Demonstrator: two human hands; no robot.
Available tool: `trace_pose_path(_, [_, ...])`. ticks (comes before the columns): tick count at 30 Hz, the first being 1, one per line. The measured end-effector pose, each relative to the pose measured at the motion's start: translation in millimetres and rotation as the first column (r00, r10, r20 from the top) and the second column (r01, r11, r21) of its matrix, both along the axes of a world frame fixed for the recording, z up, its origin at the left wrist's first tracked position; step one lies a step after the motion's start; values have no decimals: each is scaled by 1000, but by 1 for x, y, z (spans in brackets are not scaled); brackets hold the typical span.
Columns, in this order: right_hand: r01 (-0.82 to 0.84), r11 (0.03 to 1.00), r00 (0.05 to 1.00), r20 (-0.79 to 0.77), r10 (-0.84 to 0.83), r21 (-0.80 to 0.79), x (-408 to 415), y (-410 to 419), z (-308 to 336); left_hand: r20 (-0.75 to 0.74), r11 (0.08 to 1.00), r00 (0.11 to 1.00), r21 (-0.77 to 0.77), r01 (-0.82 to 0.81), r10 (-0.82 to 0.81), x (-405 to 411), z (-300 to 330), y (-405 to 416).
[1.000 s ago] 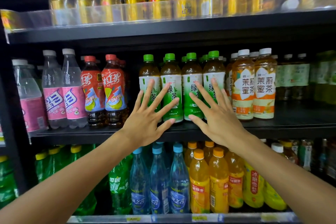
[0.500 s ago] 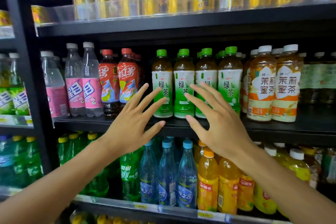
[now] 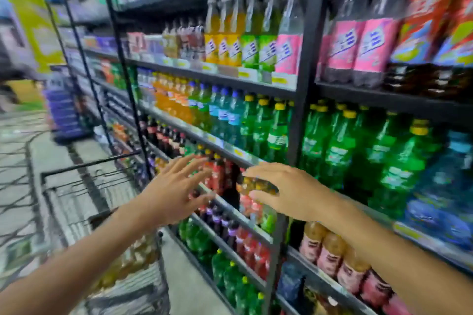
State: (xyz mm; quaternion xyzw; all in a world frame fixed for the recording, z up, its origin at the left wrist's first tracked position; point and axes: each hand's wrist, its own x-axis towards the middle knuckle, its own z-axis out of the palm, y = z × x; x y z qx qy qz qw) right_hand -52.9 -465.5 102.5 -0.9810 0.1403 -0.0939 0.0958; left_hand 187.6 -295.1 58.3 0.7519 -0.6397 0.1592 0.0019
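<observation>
Cola bottles (image 3: 220, 174), dark, red-labelled: on a lower shelf (image 3: 231, 208) of the drinks rack, just behind both hands. Left hand (image 3: 174, 192): fingers spread wide, holding nothing. Right hand (image 3: 289, 192): fingers loosely parted, empty. Shopping cart (image 3: 89, 165): at left. Handling, as judged: choose one bottle, close round its body, lift it clear of its neighbours.

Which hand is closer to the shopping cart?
Left. The left hand is just right of the shopping cart; the right hand is farther right, by the shelf.
</observation>
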Motion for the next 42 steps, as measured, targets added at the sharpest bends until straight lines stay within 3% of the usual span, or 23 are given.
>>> trace_pose_path(5, [-176, 976, 968, -157, 196, 132, 129, 55, -86, -136, 936, 934, 174, -306, 330, 83, -89, 130])
trace_pose_path(8, [-207, 946, 934, -237, 267, 251, 190, 90, -143, -236, 811, 793, 348, -470, 561, 110, -135, 198])
trace_pose_path(12, [-170, 921, 871, -384, 308, 352, 256, 118, -224, -329, 755, 686, 384, -531, 650, 128, -179, 257])
trace_pose_path(15, [-134, 899, 818, -466, 337, 416, 296, 123, -265, -378, 665, 554, 521, -535, 742, 149, -212, 274])
trace_pose_path(20, [-77, 876, 783, -515, 349, 476, 372, 114, -318, -409, 617, 464, 569, -543, 786, 207, -280, 264])
trace_pose_path(24, [-33, 845, 772, -524, 361, 534, 448, 101, -367, -409, 610, 455, 582, -538, 791, 275, -312, 237])
trace_pose_path(32, [227, 738, 740, -605, 294, 636, 594, 83, -468, -405, 511, 320, 753, -414, 856, 402, -407, 184])
trace_pose_path(40, [464, 583, 798, -601, 52, 667, 681, 85, -587, -486, 502, 136, 799, -330, 863, 495, -493, 134])
trace_pose_path(42, [503, 542, 815, -579, -36, 673, 698, 84, -627, -503, 521, 143, 798, -303, 853, 511, -523, 130])
